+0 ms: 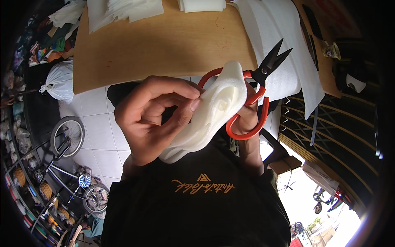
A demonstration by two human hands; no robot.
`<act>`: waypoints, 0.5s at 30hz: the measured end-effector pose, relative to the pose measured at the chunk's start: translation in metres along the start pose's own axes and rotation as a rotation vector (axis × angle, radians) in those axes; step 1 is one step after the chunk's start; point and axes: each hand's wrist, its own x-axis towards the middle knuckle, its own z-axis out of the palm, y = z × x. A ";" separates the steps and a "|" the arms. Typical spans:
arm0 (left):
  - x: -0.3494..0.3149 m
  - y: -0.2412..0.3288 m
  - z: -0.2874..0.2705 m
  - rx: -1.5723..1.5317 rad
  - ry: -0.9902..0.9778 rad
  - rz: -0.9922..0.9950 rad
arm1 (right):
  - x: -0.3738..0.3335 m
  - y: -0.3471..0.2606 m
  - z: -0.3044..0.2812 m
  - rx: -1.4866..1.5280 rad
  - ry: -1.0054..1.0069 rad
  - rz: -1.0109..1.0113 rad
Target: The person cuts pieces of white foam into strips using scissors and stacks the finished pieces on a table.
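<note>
The left hand (pixel 148 117) holds the white foam (pixel 216 109) at the near edge of the table (pixel 164 49), on the person's side, its thumb and forefinger pinched together on it and its other fingers curled in. The right hand (pixel 247 117), mostly hidden behind the foam, bears the red-handled scissors (pixel 263 72), blades parted toward the table's right end; how far its fingers close, and whether they grip the foam too, cannot be told. White sheets (pixel 284 49) drape over the table's right end, and a bag (pixel 61 80) lies just left of the table.
</note>
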 end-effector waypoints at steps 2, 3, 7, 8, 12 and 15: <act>0.002 -0.007 0.001 0.063 0.019 0.164 | -0.001 -0.001 0.000 -0.013 -0.010 -0.013; 0.003 -0.009 0.001 0.095 0.028 0.246 | -0.001 -0.002 -0.001 -0.027 -0.023 -0.012; 0.000 -0.008 0.010 0.200 0.145 0.183 | -0.001 -0.004 -0.001 -0.137 -0.025 -0.043; 0.000 -0.008 0.009 0.257 0.114 0.191 | 0.000 -0.005 0.001 -0.186 -0.020 -0.059; 0.002 -0.006 -0.001 0.388 -0.018 0.181 | -0.002 -0.013 0.002 -0.357 -0.007 -0.077; 0.005 -0.007 -0.003 0.389 -0.063 0.215 | -0.005 -0.019 0.009 -0.439 0.036 -0.097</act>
